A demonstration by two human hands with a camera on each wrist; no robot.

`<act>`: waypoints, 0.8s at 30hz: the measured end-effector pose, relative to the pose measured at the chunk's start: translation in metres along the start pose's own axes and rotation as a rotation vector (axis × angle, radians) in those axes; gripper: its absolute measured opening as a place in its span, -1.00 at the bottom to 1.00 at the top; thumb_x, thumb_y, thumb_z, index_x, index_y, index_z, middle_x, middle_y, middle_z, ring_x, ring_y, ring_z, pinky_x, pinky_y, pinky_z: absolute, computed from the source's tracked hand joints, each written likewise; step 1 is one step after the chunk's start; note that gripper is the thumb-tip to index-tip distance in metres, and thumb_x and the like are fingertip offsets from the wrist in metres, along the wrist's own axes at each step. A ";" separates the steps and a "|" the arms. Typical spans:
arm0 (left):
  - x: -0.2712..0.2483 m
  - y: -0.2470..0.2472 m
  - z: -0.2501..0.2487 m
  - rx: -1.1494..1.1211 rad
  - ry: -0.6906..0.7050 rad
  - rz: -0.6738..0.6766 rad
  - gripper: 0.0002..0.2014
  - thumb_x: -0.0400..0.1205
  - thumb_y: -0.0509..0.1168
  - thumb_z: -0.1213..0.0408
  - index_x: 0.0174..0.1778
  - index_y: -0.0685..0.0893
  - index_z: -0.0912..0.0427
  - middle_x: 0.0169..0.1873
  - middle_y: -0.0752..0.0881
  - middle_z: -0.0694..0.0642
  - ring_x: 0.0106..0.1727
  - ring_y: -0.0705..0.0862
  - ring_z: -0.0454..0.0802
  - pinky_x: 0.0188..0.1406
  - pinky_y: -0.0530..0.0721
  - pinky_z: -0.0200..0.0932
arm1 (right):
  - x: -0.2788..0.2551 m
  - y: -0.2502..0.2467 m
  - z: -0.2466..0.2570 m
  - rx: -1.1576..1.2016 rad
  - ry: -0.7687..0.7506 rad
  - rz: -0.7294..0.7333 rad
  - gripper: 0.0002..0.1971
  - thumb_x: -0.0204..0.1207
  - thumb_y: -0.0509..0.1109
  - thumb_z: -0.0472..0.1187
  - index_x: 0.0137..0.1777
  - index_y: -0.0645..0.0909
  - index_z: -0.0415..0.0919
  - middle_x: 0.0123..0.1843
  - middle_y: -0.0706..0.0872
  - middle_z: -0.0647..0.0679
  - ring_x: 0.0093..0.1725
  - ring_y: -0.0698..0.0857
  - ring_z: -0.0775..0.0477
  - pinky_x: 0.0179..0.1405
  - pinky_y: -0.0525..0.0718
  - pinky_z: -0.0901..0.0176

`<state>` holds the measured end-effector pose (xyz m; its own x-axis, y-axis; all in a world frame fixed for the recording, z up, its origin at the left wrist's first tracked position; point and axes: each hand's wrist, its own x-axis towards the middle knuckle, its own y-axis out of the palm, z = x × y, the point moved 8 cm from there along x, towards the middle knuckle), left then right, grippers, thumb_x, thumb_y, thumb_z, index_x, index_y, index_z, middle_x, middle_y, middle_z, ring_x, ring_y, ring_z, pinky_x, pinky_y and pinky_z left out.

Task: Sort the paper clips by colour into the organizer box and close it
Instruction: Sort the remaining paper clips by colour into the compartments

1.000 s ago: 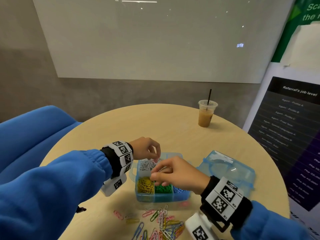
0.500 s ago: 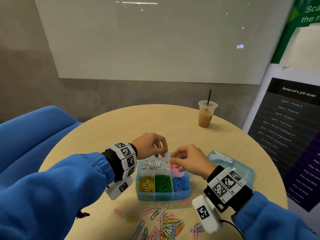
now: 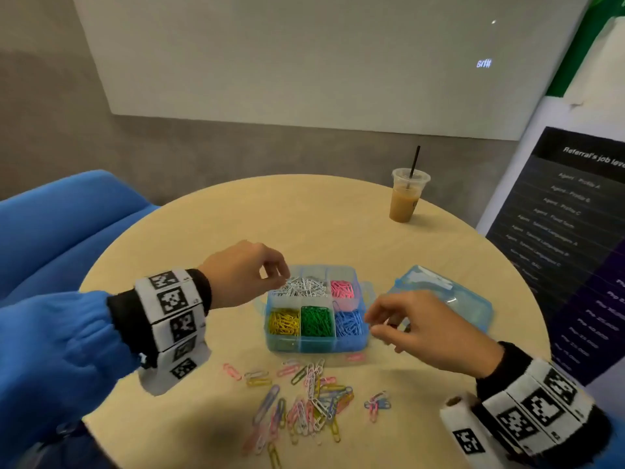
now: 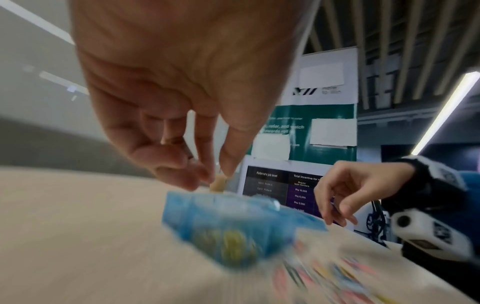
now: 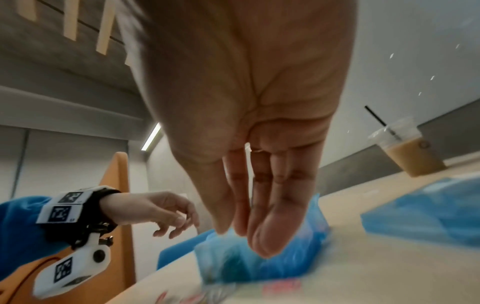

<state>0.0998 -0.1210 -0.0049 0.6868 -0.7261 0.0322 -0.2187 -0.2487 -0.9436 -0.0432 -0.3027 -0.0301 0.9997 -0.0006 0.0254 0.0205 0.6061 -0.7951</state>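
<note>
The head camera is looking forward and down from above onto the round counter [image 3: 209, 238], taking in both hands. Each wrist camera is sitting close under its palm, looking along the fingers, low over the counter. All three views are sharing the organizer box [image 3: 316, 343], blurred in both wrist views.

Iced coffee cup [image 3: 407, 195] stands on round table [image 3: 236, 231].

Right hand [image 5: 249, 127], fingers straight, above the blurred blue organizer box [image 5: 283, 261]; iced coffee cup [image 5: 413, 152] beyond.
</note>
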 end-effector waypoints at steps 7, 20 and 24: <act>-0.094 0.047 0.029 -0.040 0.016 0.249 -0.79 0.66 0.30 0.00 0.21 0.65 -0.23 0.07 0.59 -0.29 -0.02 0.61 -0.33 -0.12 0.56 -0.47 | -0.025 0.043 0.014 -0.170 -0.103 0.230 -0.91 0.52 0.47 -0.10 -0.01 0.73 -0.01 -0.08 0.77 0.14 -0.12 0.71 0.16 -0.24 0.52 0.49; -0.074 0.087 -0.013 0.189 0.181 0.233 -0.71 0.69 0.27 0.20 0.34 0.59 -0.05 0.20 0.62 -0.09 0.11 0.63 -0.12 0.05 0.56 -0.27 | 0.010 0.105 0.062 -0.500 -0.312 0.369 -0.73 0.57 0.32 -0.38 0.19 0.69 -0.12 0.16 0.65 -0.04 0.18 0.61 -0.08 0.10 0.63 -0.04; -0.072 0.088 0.004 0.174 0.034 0.230 -0.84 0.67 0.29 0.15 0.16 0.62 -0.02 -0.01 0.64 -0.11 -0.05 0.60 -0.14 -0.13 0.49 -0.31 | 0.011 0.102 0.055 -0.478 -0.288 0.385 -0.88 0.56 0.38 -0.28 0.04 0.71 -0.18 0.05 0.68 -0.06 0.03 0.62 -0.01 -0.07 0.57 0.13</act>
<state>0.0338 -0.0881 -0.0919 0.6085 -0.7726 -0.1814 -0.2424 0.0367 -0.9695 -0.0306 -0.1970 -0.0775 0.8946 0.3969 -0.2054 -0.2654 0.1019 -0.9588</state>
